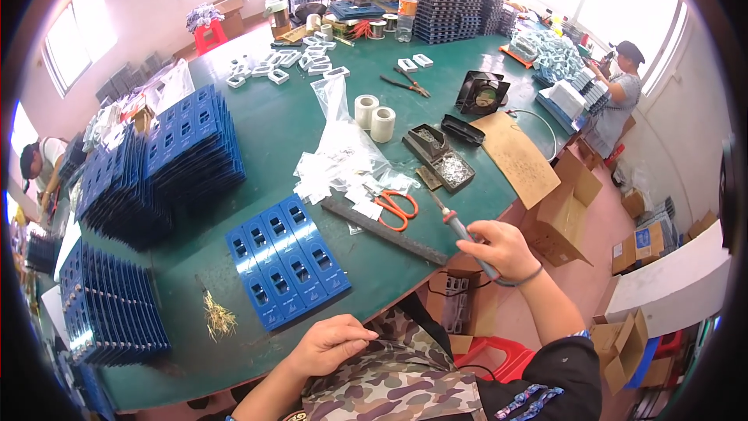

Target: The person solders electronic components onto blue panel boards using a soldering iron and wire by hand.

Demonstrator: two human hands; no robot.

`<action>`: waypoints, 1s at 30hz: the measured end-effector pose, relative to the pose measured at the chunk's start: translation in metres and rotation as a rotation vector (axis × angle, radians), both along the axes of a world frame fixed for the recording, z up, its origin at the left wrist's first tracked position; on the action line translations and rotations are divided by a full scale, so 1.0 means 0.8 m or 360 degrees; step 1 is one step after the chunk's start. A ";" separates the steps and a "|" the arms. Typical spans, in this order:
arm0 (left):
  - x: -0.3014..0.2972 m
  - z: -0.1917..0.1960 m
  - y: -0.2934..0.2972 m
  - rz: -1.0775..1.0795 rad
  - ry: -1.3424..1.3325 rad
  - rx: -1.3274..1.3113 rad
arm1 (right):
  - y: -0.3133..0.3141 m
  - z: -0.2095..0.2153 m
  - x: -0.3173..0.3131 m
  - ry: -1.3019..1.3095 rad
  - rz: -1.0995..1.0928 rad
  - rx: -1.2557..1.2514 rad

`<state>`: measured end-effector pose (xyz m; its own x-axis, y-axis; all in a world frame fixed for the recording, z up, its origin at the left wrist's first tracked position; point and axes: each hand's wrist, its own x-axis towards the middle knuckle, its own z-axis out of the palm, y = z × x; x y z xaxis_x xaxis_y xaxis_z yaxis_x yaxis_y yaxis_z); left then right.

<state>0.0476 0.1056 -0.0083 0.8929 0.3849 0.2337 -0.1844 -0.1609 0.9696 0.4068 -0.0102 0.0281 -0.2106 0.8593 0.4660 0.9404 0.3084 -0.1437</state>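
My right hand (pixel 510 252) is wrapped round the handle of a soldering iron (pixel 461 232), its tip pointing up and left over the table's near right edge. My left hand (pixel 335 343) is low in front of the camouflage apron (pixel 397 382), fingers pressed together; whatever they pinch is too small or hidden to make out. Just beyond it a blue panel (pixel 284 263) with several cut-out windows lies flat on the green table (pixel 179 296). A dark bar (pixel 382 230) and orange-handled scissors (pixel 396 210) lie left of the iron's tip.
Stacked blue panels (pixel 191 136) fill the left side, near a bundle of thin golden wires (pixel 220 318). Beyond the scissors are a plastic bag (pixel 343 156), white rolls (pixel 382 124), an open metal box (pixel 448 164), a small fan (pixel 481 93) and pliers (pixel 407 86). Other people work around.
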 end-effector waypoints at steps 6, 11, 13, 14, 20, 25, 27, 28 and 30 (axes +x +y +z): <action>-0.001 -0.001 -0.003 0.0041 -0.0036 -0.0040 | -0.058 -0.015 -0.040 0.1743 0.0241 0.0401; -0.010 -0.007 -0.003 0.0131 -0.0032 -0.0159 | -0.062 -0.023 -0.053 0.2496 0.0323 0.0382; -0.015 -0.012 -0.007 0.0156 -0.0082 -0.0267 | -0.061 -0.020 -0.057 0.2838 0.0305 0.0363; -0.017 -0.013 -0.009 0.0182 -0.0131 -0.0378 | -0.060 -0.018 -0.057 0.2897 0.0286 0.0368; -0.031 0.008 -0.012 0.0264 -0.0237 -0.0604 | -0.054 -0.020 -0.059 0.3106 0.0351 0.0292; -0.037 0.017 -0.002 0.0346 -0.0357 -0.0358 | -0.025 -0.025 -0.044 0.2810 0.0009 0.0391; -0.038 0.026 0.000 0.0497 -0.0260 -0.0305 | -0.004 -0.036 -0.027 0.1815 -0.0434 0.0369; -0.038 0.027 0.005 0.0425 -0.0270 -0.0268 | 0.007 -0.036 -0.020 0.1514 -0.0524 0.0421; -0.034 0.032 0.006 0.0427 -0.0292 -0.0310 | 0.023 -0.034 -0.011 0.1278 -0.0489 0.0444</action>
